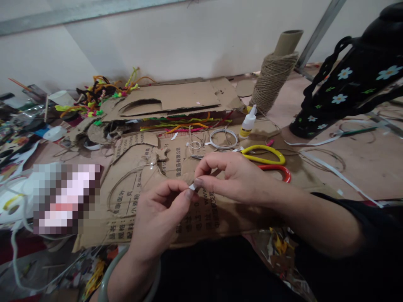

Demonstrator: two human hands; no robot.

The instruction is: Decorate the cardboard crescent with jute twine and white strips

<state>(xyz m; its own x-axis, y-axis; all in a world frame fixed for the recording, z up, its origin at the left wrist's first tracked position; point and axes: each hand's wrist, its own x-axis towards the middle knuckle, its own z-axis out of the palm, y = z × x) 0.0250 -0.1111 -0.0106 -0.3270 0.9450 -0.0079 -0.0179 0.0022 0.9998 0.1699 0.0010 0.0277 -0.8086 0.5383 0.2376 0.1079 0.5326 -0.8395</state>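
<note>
Above a printed cardboard sheet (151, 167), my left hand (165, 209) pinches a small white strip (192, 187) between thumb and index finger. My right hand (229, 176) closes on the same strip from the other side, fingertips nearly touching those of the left. Beyond the right hand lie scissors with one yellow handle (267, 154) and one red handle (280, 170), their blades partly hidden by that hand. A white ring (223, 139) and a small glue bottle (248, 122) with a yellow label are just behind.
A twine spool (273, 77) stands at the back right, beside a black flowered bottle (352, 79). Colourful pipe cleaners (103, 94) lie at the back left near cut cardboard (189, 94). A pixelated object (67, 199) is at left; a white cord (15, 251) runs below it.
</note>
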